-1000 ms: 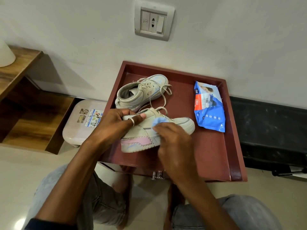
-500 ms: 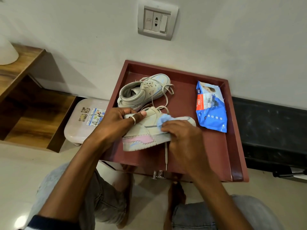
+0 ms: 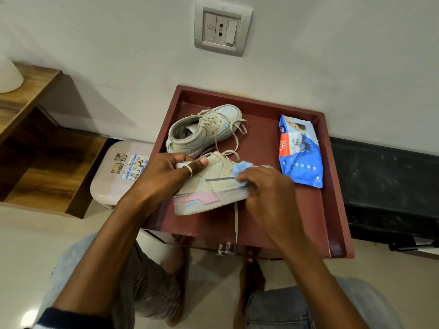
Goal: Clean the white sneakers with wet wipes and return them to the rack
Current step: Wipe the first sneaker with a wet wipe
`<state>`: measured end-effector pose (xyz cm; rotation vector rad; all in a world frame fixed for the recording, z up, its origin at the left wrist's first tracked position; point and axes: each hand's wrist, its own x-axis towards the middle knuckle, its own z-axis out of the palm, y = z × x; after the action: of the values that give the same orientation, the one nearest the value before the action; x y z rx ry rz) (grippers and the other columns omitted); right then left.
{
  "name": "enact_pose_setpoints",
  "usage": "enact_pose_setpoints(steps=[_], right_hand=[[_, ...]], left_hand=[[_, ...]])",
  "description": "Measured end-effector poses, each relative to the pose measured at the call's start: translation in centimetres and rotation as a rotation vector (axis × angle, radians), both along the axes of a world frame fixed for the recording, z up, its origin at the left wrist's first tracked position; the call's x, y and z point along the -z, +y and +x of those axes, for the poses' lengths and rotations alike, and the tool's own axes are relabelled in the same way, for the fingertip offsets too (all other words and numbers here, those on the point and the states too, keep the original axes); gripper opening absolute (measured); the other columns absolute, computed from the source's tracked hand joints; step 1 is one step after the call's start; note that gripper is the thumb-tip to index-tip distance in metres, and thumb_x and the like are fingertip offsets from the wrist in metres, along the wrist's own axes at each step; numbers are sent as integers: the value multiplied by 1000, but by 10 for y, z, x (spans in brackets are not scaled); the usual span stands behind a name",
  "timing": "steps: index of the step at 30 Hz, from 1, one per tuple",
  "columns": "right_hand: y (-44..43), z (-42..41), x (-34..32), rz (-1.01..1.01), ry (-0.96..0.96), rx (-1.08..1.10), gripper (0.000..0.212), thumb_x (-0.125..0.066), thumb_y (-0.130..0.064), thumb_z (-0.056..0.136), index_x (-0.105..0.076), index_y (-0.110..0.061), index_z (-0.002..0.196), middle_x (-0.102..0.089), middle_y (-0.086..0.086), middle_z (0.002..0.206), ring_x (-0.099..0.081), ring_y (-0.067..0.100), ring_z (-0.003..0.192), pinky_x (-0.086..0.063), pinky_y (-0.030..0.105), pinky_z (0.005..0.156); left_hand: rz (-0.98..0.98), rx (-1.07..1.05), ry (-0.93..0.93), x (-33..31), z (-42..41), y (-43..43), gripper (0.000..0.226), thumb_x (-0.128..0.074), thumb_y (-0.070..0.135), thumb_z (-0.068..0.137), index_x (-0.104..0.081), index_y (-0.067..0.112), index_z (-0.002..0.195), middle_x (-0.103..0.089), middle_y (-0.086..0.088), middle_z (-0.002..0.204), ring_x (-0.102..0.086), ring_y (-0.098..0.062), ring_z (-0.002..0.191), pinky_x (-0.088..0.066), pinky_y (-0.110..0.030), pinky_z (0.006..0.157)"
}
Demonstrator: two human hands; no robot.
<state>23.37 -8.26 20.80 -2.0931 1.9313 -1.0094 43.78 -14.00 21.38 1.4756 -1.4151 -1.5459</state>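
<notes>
Two off-white sneakers sit on a dark red tray-like top [image 3: 308, 224]. The near sneaker [image 3: 209, 188], with a pink heel patch, is tilted on its side. My left hand [image 3: 166, 176] grips its heel collar, thumb on top. My right hand [image 3: 268, 193] presses a crumpled light blue wet wipe [image 3: 242, 168] against the sneaker's side near the toe; the toe is hidden under the hand. A loose lace hangs over the tray's front edge. The second sneaker [image 3: 204, 129] lies behind, untouched. A blue wipes pack [image 3: 299, 150] lies at the right of the tray.
A wall with a switch plate [image 3: 222, 29] stands just behind the tray. A pale plastic stool [image 3: 114, 176] sits left of it, beside a wooden shelf unit [image 3: 40, 148]. A black unit [image 3: 389, 186] is at the right. My knees are below the tray.
My right hand with the wipe has slid along the near sneaker's side toward the toe and sole edge. A lace now hangs over the front edge. My left hand keeps its grip.
</notes>
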Motion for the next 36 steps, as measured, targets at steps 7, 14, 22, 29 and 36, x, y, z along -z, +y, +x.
enact_pose_setpoints(steps=[7, 14, 22, 29, 36], right_hand=[[5, 27, -1, 42, 53, -125, 28, -54, -4, 82, -73, -10, 102, -71, 6, 101, -64, 24, 93, -49, 31, 84], [-12, -44, 1, 214, 133, 208, 19, -65, -5, 89, -74, -8, 105, -72, 16, 92, -68, 32, 84, -57, 42, 73], [16, 65, -6, 82, 78, -134, 26, -60, -8, 88, -69, -11, 113, -66, 6, 103, -61, 23, 93, -53, 34, 81], [-7, -25, 0, 138, 30, 163, 14, -64, -9, 89, -75, -13, 98, -72, 8, 90, -66, 24, 81, -54, 36, 72], [12, 51, -6, 40, 28, -46, 23, -58, -7, 88, -72, -8, 107, -68, 9, 100, -63, 26, 92, -51, 37, 82]], left_hand=[[14, -5, -9, -3, 1, 2, 31, -72, 42, 89, -76, 11, 86, -77, -13, 86, -73, -37, 82, -57, -51, 79], [31, -8, -12, -6, -1, 2, 31, -73, 43, 88, -77, 12, 88, -79, -10, 88, -73, -39, 90, -57, -55, 88], [26, 1, 0, -6, -1, 3, 32, -71, 40, 89, -76, 8, 90, -78, -10, 86, -75, -33, 83, -61, -36, 71], [60, 32, 2, -8, 4, 1, 37, -72, 48, 87, -78, 12, 95, -77, -15, 97, -71, -42, 97, -52, -63, 96], [60, 54, 13, -9, 4, 2, 42, -67, 50, 91, -78, 10, 98, -75, -22, 101, -70, -46, 98, -51, -67, 93]])
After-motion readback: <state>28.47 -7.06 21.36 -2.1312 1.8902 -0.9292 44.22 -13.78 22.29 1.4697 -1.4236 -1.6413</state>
